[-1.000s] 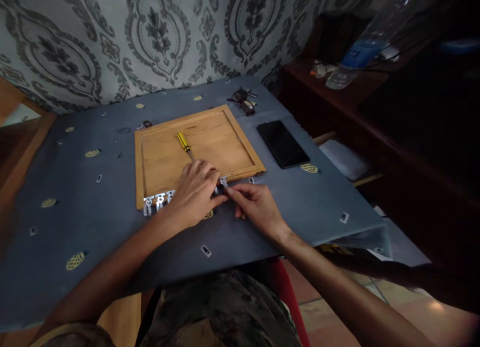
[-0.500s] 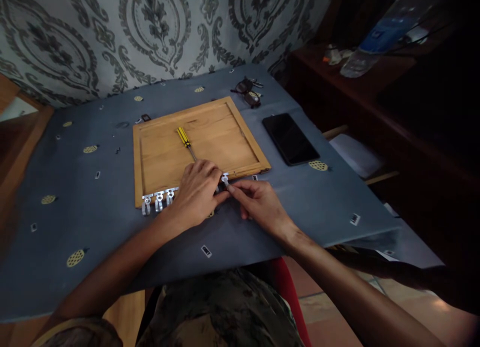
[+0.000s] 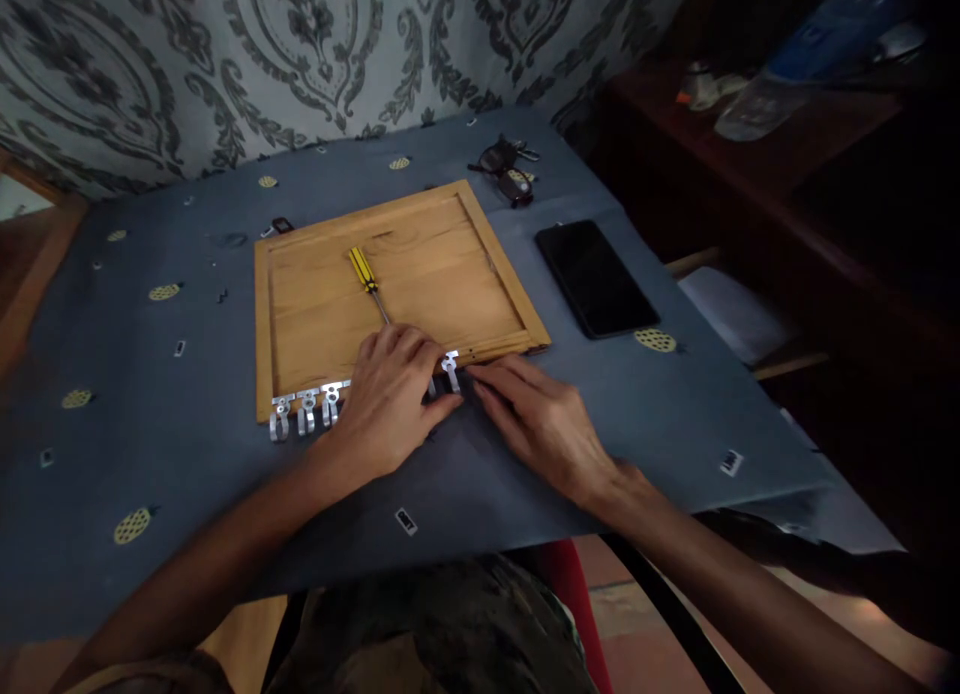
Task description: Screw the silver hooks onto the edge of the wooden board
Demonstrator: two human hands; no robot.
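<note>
A light wooden framed board (image 3: 450, 274) lies on the table. Along its near edge runs a metal hook rail (image 3: 306, 406), with silver double hooks hanging from it. Over the rail's middle, my left hand (image 3: 394, 399) is wrapped, its fingers on the board's edge and its thumb below; it hides part of the rail. Just right of the rail's end hook, my right hand (image 3: 544, 419) is closed, thumb and index fingertips close together near the board's edge. Whatever they pinch, if anything, is hidden. A yellow-and-black screwdriver (image 3: 363, 271) rests on the board, its shaft reaching towards my left hand.
Right of the board lies a black phone (image 3: 596, 277), with dark sunglasses (image 3: 506, 172) farther back. A small dark object (image 3: 282, 225) sits behind the board; tiny screws (image 3: 221, 296) lie to its left. A plastic bottle (image 3: 772, 94) stands on the brown furniture at right.
My right hand has let go of the end hook and drawn slightly right, with its fingers now beside it. My left hand stays over the rail. The view has shifted a little.
</note>
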